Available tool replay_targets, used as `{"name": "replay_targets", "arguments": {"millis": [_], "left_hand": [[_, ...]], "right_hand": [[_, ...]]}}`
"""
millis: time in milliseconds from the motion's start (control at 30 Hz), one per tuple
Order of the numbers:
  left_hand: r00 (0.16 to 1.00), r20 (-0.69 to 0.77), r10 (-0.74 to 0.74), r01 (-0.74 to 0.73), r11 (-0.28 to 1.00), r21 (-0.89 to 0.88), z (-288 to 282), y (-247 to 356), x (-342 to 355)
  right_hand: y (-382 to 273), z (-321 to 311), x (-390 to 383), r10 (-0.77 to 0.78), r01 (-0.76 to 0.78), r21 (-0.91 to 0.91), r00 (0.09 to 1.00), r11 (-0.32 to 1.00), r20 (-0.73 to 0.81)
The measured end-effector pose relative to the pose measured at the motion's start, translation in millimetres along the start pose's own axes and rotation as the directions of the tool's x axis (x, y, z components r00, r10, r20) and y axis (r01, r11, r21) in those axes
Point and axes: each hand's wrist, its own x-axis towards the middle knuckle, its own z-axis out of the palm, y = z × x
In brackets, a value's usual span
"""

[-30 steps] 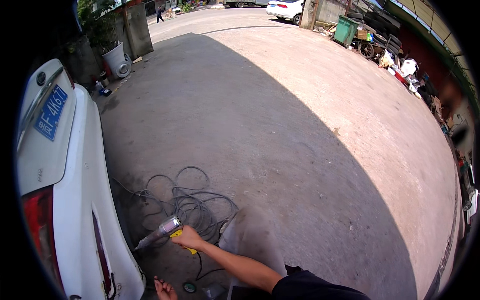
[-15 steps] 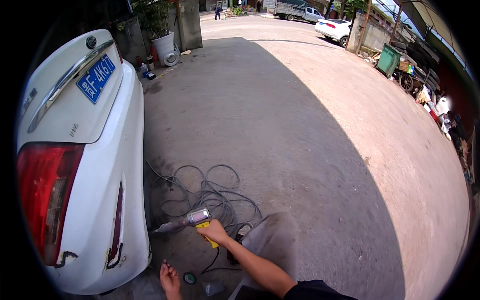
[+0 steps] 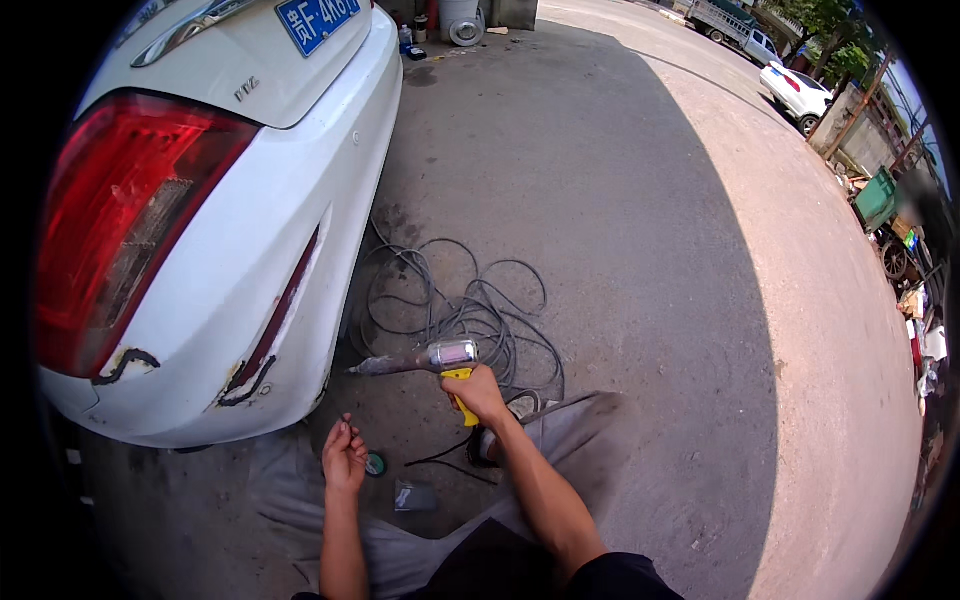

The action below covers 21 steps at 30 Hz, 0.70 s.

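My right hand (image 3: 479,395) is closed on the yellow handle of a silver-bodied hot tool (image 3: 412,358), whose grimy nozzle points left toward the white car's rear bumper (image 3: 200,330). The bumper has dark, ragged cracked patches (image 3: 125,365) below the red tail lamp (image 3: 135,220) and along a slot. My left hand (image 3: 344,450) is raised just below the bumper's corner, fingers curled; whatever they hold is too small to make out. Near it on the ground lie a small green round item (image 3: 375,463) and a clear plastic bag (image 3: 414,497).
A loose tangle of grey cable (image 3: 460,310) lies beside the car. A bucket (image 3: 460,15) and bottles stand against a wall at the back. A parked white car (image 3: 795,95), a truck, and a green bin (image 3: 876,196) with piled junk are to the right.
The view has tilted down and leaned closer to the bumper. My left hand has risen toward the bumper's corner; my right hand still holds the tool, now more level.
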Motion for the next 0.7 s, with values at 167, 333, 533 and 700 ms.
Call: {"name": "replay_targets", "arguments": {"millis": [167,333,533,700], "left_hand": [[0.998,-0.059,-0.035,0.038,0.998,0.048,25.1,-9.1,-4.7],[0.998,-0.063,-0.001,0.004,0.998,0.059,28.8,-10.5,-11.7],[0.998,-0.068,-0.008,0.011,0.999,0.047,33.0,-14.5,-11.3],[0.996,-0.086,-0.002,0.007,0.999,0.050,35.6,-14.0,-11.2]], "right_hand": [[0.5,-14.3,-1.6,0.007,-0.007,0.007,1.000,1.000,-0.001],[-9.0,-4.8,-4.3,0.000,0.001,-0.037,1.000,0.999,0.018],[-10.4,-8.8,-1.3,0.014,-0.012,-0.030,0.999,0.999,0.052],[-11.8,-7.4,-4.4,0.033,-0.032,-0.037,0.999,0.999,0.040]]}}
